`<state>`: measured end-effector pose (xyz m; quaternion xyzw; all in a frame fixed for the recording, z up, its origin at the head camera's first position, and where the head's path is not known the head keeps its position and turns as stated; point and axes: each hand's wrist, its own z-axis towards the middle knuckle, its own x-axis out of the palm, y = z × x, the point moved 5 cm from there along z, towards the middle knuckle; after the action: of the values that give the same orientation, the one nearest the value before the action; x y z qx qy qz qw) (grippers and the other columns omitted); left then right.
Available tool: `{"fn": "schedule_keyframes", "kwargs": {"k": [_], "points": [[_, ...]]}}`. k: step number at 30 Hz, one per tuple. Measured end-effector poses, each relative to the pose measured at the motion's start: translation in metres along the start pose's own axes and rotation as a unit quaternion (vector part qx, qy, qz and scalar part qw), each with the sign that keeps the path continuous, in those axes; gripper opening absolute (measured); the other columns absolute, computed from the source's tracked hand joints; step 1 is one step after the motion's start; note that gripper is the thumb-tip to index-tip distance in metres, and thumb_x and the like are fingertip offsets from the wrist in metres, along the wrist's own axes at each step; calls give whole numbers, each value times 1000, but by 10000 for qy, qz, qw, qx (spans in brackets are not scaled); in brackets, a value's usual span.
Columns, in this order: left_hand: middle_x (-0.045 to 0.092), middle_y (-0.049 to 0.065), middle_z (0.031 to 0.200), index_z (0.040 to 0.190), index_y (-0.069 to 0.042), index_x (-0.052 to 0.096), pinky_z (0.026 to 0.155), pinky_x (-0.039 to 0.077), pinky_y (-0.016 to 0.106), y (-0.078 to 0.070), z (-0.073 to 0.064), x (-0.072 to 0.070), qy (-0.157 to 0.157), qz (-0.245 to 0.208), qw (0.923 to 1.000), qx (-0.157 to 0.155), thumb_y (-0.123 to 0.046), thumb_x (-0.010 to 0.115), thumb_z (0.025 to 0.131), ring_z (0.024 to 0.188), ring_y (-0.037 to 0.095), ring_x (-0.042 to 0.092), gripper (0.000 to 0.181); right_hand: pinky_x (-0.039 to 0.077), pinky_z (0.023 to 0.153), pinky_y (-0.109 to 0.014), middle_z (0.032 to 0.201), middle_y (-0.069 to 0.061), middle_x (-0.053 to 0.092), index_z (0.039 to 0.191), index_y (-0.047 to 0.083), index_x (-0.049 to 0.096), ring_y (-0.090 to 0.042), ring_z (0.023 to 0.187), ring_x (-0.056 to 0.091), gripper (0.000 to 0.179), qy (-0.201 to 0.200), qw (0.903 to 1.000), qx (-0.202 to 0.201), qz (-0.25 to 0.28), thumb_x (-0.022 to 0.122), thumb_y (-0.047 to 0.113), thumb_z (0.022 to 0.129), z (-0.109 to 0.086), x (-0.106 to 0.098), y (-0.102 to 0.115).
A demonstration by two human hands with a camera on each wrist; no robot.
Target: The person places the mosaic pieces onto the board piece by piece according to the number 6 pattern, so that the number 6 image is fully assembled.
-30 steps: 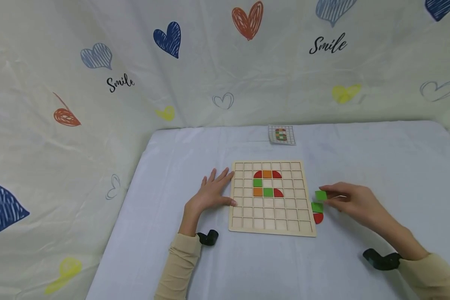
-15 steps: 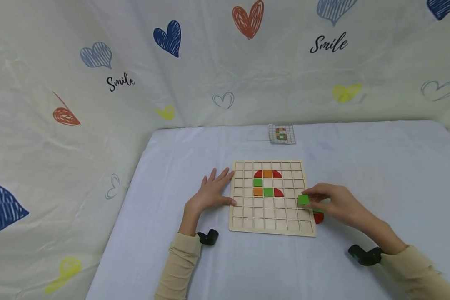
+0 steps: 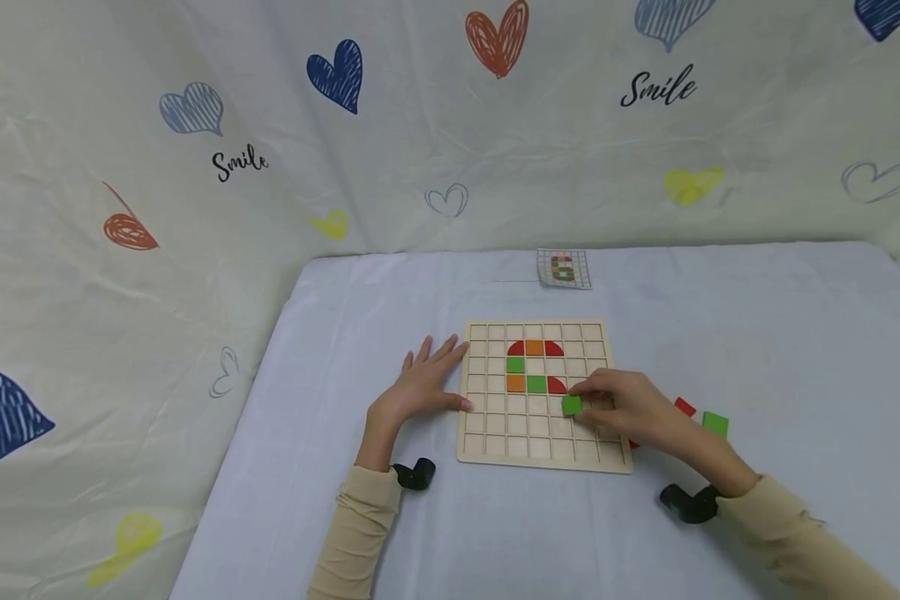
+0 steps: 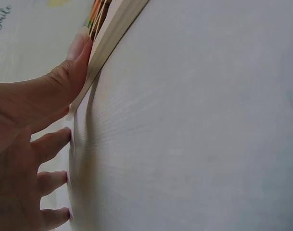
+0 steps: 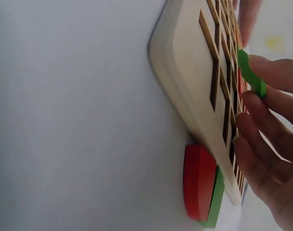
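A wooden grid board lies on the white cloth. Several flat pieces sit in its cells: red rounded ones, an orange square and a green square among them. My left hand rests at the board's left edge, fingers spread, thumb on the rim. Between thumb and fingertips, my right hand pinches a green block over the grid, just below the red rounded piece at the row's right end. The right wrist view shows this green block tilted close to the board's surface.
Beside the board's right edge lie a red rounded block and a green block. Farther right, past the forearm, are another red piece and green square. A small printed pattern card lies behind the board.
My right hand has carried the green block leftward from beside the board to over the grid. A red and a green piece now show behind the forearm. The left hand has stayed put.
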<state>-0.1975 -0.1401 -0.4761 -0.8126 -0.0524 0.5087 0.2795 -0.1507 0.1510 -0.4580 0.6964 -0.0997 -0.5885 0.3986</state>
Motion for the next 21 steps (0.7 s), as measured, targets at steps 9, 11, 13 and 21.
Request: {"fn": "schedule_keyframes", "kwargs": {"k": [9,11,13,21], "points": [[16,3,173,165,-21,28,126,-1,63,0,0,-1,18,9,10000,79,-40,83,86,160,38,-4,98,56,73,-24,95,0,72,110,3,78,-14,84,60,30,7,10000,37,-61,86,10,82,12,10,4],[16,2,173,165,-21,28,126,-1,63,0,0,-1,27,13,10000,71,-40,82,86,160,37,-4,97,53,70,-23,93,1,70,108,3,79,-14,82,57,29,-25,9999,49,-107,87,9,81,13,12,5],[16,2,173,165,-21,27,127,-1,62,0,0,-1,34,20,10000,52,-40,82,86,160,37,-5,97,50,68,-23,90,1,68,107,4,79,-15,80,55,28,-52,9998,76,-157,87,9,80,14,13,6],[16,2,173,165,-22,28,127,-1,62,1,0,0,40,57,10000,-4,-40,83,85,160,37,-4,98,49,64,-21,91,-2,67,104,4,81,-13,78,55,27,-137,9993,71,-353,88,7,79,16,18,8]]}}
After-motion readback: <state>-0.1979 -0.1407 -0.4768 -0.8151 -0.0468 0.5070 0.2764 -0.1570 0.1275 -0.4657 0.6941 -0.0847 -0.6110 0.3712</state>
